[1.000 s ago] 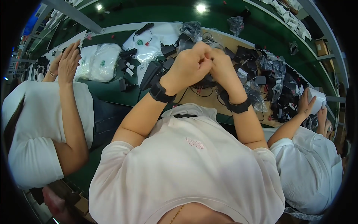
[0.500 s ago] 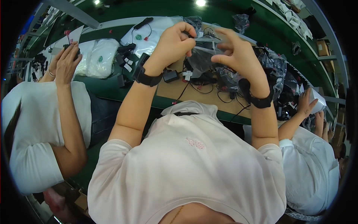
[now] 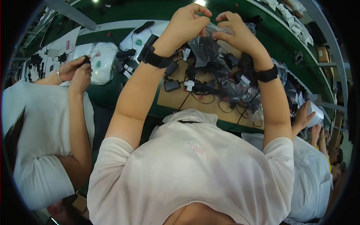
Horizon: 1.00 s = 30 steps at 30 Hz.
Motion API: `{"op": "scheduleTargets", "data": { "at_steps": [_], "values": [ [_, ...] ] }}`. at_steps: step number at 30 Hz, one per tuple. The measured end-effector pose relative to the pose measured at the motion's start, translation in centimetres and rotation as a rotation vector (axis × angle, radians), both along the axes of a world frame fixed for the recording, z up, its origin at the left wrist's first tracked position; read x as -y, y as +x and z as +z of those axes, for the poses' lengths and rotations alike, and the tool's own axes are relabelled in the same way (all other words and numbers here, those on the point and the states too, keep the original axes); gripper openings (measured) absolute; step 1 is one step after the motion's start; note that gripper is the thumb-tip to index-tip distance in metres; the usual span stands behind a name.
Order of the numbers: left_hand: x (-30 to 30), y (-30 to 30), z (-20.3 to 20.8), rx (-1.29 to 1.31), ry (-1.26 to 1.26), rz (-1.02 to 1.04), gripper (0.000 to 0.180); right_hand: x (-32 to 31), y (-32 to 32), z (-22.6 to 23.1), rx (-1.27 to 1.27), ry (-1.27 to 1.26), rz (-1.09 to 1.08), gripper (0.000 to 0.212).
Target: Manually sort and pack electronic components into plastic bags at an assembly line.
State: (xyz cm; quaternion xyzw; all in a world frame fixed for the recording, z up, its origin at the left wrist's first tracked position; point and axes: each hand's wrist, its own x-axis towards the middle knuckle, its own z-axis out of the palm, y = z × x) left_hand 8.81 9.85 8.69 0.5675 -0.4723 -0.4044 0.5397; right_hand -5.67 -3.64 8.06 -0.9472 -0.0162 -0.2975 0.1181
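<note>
A clear plastic bag (image 3: 204, 50) hangs from its upper edge, stretched between my two hands above the worktable. My left hand (image 3: 188, 23) pinches the left end of that edge between thumb and curled fingers. At the right end, my right hand (image 3: 240, 32) grips the edge with its thumb beneath and its fingers bent over. What the bag holds, if anything, cannot be made out. Below it lies a tangle of black cables and bagged parts (image 3: 228, 88). A black power adapter (image 3: 172, 86) rests on the brown board (image 3: 168, 98), left of the tangle.
To the left, a co-worker's hands (image 3: 77, 71) hold a small black part. White plastic packs (image 3: 103, 71) lie on the green table near them. A co-worker's hand (image 3: 303, 116) at right touches a white object (image 3: 315, 113). Grey metal posts (image 3: 71, 14) frame the bench.
Both my hands have moved farther away, with the bag now drawn between them. My right fingers have gone from spread to gripping. The left co-worker's hands have come closer to me.
</note>
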Motion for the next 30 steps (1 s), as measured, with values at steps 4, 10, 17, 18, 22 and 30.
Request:
{"op": "scheduleTargets", "data": {
  "at_steps": [4,10,17,18,22,30],
  "values": [
    [0.4,2.6,-5.7,0.451,-0.258,0.716,0.038,1.8,1.0,-1.2,-0.323,0.902,-0.255,0.018],
    [0.4,-1.0,-10.4,-1.563,0.405,0.154,0.089,-0.4,1.8,-3.7,-0.132,0.903,-0.273,0.016],
    [3.7,0.7,-11.4,-1.348,0.111,0.262,0.028,-2.2,0.2,-5.3,-0.192,0.682,-0.033,0.021],
    [3.8,0.7,-11.5,-1.263,0.08,0.317,0.025,-2.1,-0.3,-5.0,-0.191,0.69,-0.037,0.021],
    [4.0,0.2,-12.2,-1.093,-0.081,0.447,0.041,-1.7,-2.1,-4.4,-0.474,0.879,-0.164,0.021],
    [4.3,-3.0,-9.7,-0.526,-0.032,0.604,0.056,-5.0,-0.2,-7.1,-0.066,0.773,-0.32,0.075]
  ]
}}
